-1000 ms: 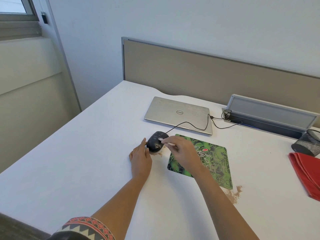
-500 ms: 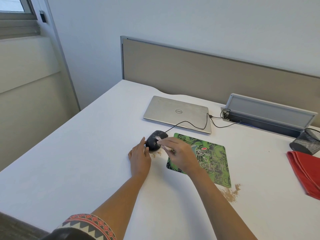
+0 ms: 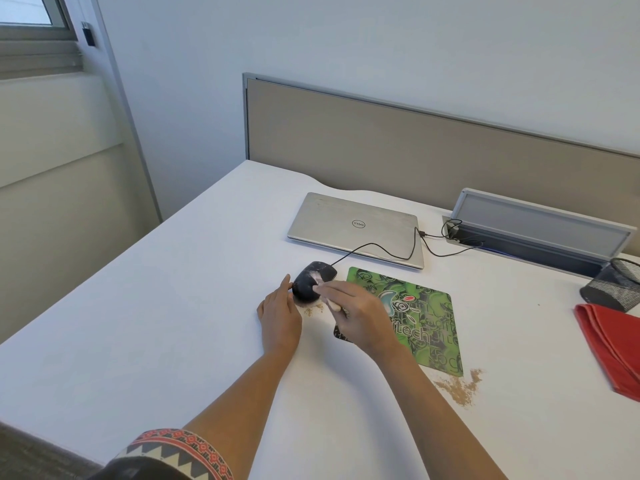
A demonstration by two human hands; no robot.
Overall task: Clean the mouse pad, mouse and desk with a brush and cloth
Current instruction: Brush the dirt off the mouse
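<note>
Brushing mouse (image 3: 311,284) beside mouse pad (image 3: 420,317).
Fingers of right hand (image 3: 358,317) pinched brush (image 3: 333,304), bristles on mouse just ahead-left; left hand (image 3: 280,317), fingers straight, braced its left flank.

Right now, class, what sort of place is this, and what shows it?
Probably an office workstation: a closed laptop on a white desk, a partition panel behind it, and a wired mouse.
</note>
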